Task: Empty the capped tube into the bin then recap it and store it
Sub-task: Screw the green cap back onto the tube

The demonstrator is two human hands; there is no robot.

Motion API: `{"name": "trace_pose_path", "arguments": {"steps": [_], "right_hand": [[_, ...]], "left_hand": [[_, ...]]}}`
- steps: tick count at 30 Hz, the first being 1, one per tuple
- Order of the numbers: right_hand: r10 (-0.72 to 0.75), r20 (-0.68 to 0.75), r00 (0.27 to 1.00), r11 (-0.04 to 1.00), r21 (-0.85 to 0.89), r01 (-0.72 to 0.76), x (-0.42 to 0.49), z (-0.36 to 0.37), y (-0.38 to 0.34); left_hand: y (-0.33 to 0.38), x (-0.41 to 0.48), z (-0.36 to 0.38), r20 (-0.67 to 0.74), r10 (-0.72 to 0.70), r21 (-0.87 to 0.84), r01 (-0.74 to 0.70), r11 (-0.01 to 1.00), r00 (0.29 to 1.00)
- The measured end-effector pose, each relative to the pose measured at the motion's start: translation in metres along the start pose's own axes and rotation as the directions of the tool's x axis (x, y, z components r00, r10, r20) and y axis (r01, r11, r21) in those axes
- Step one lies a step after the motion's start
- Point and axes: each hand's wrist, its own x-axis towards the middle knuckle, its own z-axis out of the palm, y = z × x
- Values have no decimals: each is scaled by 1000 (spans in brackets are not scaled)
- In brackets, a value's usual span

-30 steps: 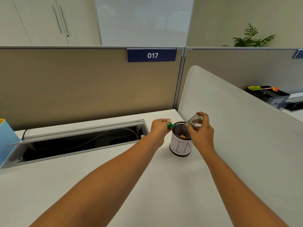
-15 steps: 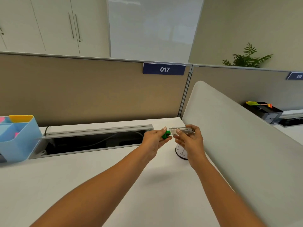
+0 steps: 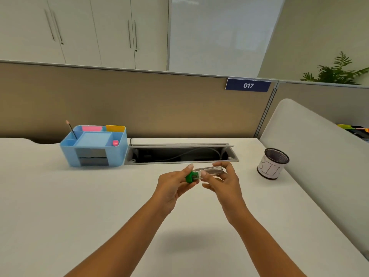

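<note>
Left of the bin [image 3: 274, 163], your right hand [image 3: 221, 180] pinches the clear tube [image 3: 211, 171] mid-barrel while your left hand [image 3: 173, 184] pinches its green cap [image 3: 190, 177]. The tube looks light, rigid and slick, so keep your grip on the barrel.

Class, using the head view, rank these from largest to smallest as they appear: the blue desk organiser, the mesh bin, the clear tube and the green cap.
1. blue desk organiser
2. mesh bin
3. clear tube, held nearer the camera yet looking smaller than the bin
4. green cap
</note>
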Motion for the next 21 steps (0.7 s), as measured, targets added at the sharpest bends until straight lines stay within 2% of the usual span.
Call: {"name": "trace_pose_path", "arguments": {"steps": [5, 8, 11, 16, 21], "right_hand": [[-2, 88, 996, 998, -55, 7, -58, 81, -4], [-5, 136, 991, 999, -51, 12, -87, 124, -10], [1, 145, 989, 999, -36, 4, -108, 156, -17], [70, 195, 978, 997, 5, -72, -148, 211, -24], [113, 230, 967, 990, 62, -130, -177, 255, -28]], "left_hand": [[16, -52, -88, -85, 50, -14, -52, 999, 995], [29, -77, -134, -91, 107, 53, -103, 993, 990], [44, -101, -167, -77, 102, 99, -95, 991, 992], [67, -145, -239, 48, 87, 16, -88, 996, 995], [82, -173, -291, 112, 118, 68, -126, 990, 987]]}}
